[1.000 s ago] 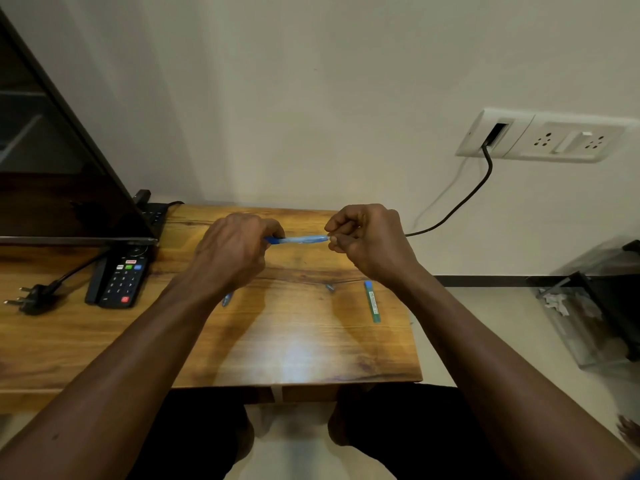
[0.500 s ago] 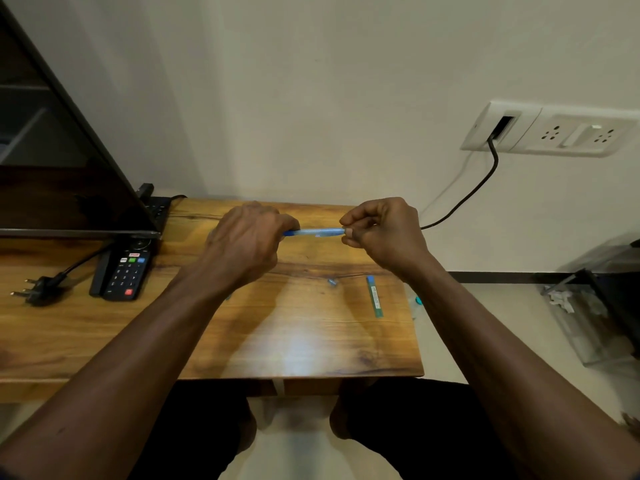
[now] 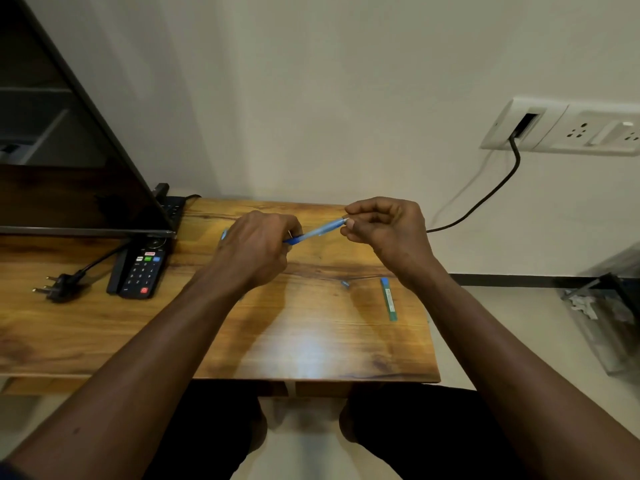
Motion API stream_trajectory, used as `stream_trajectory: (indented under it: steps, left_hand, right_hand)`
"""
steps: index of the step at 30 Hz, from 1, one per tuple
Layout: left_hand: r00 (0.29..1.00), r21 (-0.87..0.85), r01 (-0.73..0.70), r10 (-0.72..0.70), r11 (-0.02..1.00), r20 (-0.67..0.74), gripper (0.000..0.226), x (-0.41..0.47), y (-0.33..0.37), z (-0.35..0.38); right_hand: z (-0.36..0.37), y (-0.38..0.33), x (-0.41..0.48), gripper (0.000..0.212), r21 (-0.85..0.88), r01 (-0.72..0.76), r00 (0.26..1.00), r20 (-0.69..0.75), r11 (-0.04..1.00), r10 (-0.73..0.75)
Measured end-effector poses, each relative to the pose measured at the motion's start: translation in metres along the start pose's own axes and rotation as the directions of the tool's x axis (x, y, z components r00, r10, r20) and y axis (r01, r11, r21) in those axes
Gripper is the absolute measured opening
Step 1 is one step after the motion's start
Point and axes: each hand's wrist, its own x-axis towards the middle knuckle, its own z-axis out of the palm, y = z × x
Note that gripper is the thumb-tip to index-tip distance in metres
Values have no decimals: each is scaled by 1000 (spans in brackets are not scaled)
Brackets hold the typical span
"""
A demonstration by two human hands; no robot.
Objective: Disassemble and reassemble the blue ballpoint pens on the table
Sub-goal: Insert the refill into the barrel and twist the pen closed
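Dim, warm indoor light falls from above and leaves a pale glare patch on the bench (image 3: 104,341) near its front edge. The arms (image 3: 194,327) cast soft, blurred shadows on the wood. The wall (image 3: 311,98) is evenly lit, greyer toward the upper left. The screen (image 3: 52,150) is dark with faint reflections. The pen (image 3: 318,231) looks slightly smeared. Wide-angle distortion bends the socket plate (image 3: 561,128) and stretches the lower corners.

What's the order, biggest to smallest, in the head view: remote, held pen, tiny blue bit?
Largest: remote. Then held pen, similar in length, partly hidden, raised nearer the camera. Smallest: tiny blue bit.
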Motion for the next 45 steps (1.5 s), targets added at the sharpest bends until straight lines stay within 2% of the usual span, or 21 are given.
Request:
stream_trajectory:
  steps: [5, 7, 8, 9, 11, 13, 15, 19, 21, 22, 23, 24, 25, 26, 28, 30, 31, 33, 39, 45]
  left_hand:
    - [998, -59, 52, -50, 997, 40, 30, 2, -9, 4]
    - [997, -76, 66, -62, 995, 48, 31, 2, -12, 5]
    - [996, -78, 71, -66, 994, 59, 31, 2, -12, 5]
    - [995, -77, 72, -67, 994, 69, 30, 1, -13, 6]
    - [993, -82, 79, -71, 993, 91, 29, 1, -13, 7]
    - [991, -92, 89, -78, 992, 112, 28, 0, -13, 8]
    - [988, -99, 99, -86, 990, 131, 29, 0, -13, 8]
    - [986, -104, 97, -82, 990, 142, 29, 3, -8, 6]
    - [987, -105, 92, -77, 990, 138, 28, 4, -4, 6]
    - [988, -97, 88, -75, 991, 138, 27, 5, -3, 6]
    - [988, -82, 83, -72, 993, 138, 27, 5, -2, 6]
    - [988, -72, 80, -69, 994, 141, 26, 5, -1, 7]
    - [986, -70, 80, -69, 994, 150, 27, 5, 0, 9]
    - [984, -72, 80, -67, 994, 166, 27, 5, 1, 10]
    - [980, -81, 79, -62, 994, 191, 28, 5, 3, 11]
    - [979, -80, 68, -51, 994, 199, 28, 5, 4, 11]
    - [979, -76, 62, -45, 995, 201, 28, 6, 6, 10]
    - [979, -74, 54, -38, 996, 200, 29, 6, 7, 10]
    - [981, -88, 24, -6, 996, 192, 28, 7, 13, 8]
    - [982, -103, 32, -12, 994, 191, 29, 6, 17, 8]
  right_hand:
    - [8, 2, 4, 26, 58, -20, 999, 42, 998, 18]
    - [7, 6, 6, 33, 35, -89, 994, 65, 995, 87]
    - [5, 10, 7, 35, -51, -135, 986, 90, 990, 139]
    - [4, 15, 9, 36, -215, -156, 976, 119, 964, 185]
    - [5, 31, 10, 32, -605, -102, 952, 170, 789, 253]
    - [11, 43, 7, 27, -798, -25, 939, 188, 602, 288]
    - [19, 51, 3, 21, -844, 21, 944, 194, 535, 268]
    - [24, 60, -6, 12, -840, 93, 967, 204, 534, 152]
    - [22, 62, -6, 12, -823, 85, 968, 202, 561, 150]
    - [20, 61, -4, 13, -784, 34, 972, 171, 619, 163]
    - [18, 59, -2, 13, -687, -74, 973, 109, 723, 203]
    - [15, 55, 1, 13, -499, -217, 962, 38, 839, 271]
    - [12, 49, 5, 15, -234, -347, 935, -4, 908, 356]
    - [9, 43, 7, 16, 60, -427, 904, 0, 902, 428]
    - [5, 32, 11, 16, 501, -446, 869, 44, 741, 493]
    - [2, 25, 12, 12, 703, -409, 861, 85, 582, 502]
    - [1, 23, 12, 13, 742, -395, 864, 101, 542, 493]
    - [0, 21, 12, 16, 761, -379, 874, 109, 526, 473]
    - [-2, 20, 12, 12, 696, -341, 902, 53, 631, 429]
    - [0, 18, 11, 11, 688, -344, 904, 58, 640, 423]
